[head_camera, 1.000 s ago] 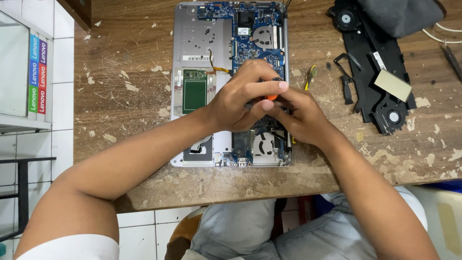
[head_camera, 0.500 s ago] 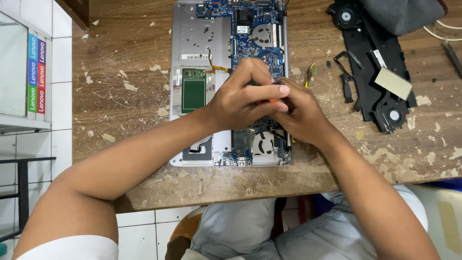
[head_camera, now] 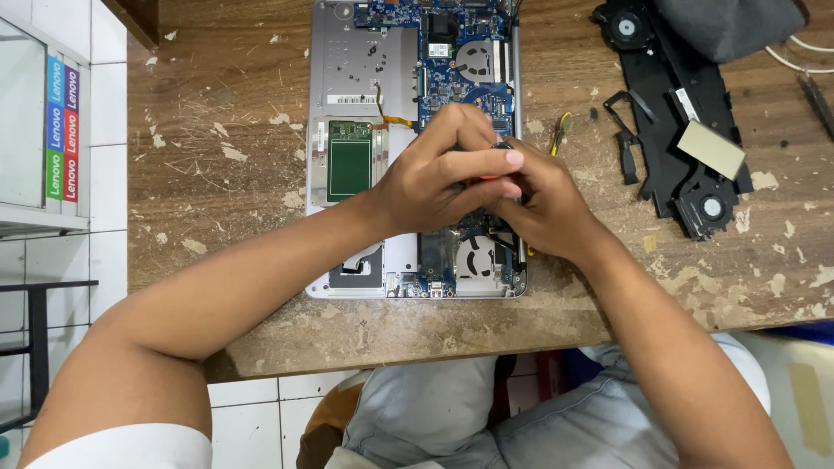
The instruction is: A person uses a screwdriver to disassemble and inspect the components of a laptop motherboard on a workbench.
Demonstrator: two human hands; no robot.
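While clasped together: hands [head_camera: 486, 187] over laptop [head_camera: 365, 104]

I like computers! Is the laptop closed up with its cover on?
No, the laptop lies open on the wooden table, its blue circuit board and fans bare.

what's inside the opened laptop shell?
Inside the laptop shell: blue circuit board, green module, two fans. Left hand and right hand cover the middle.
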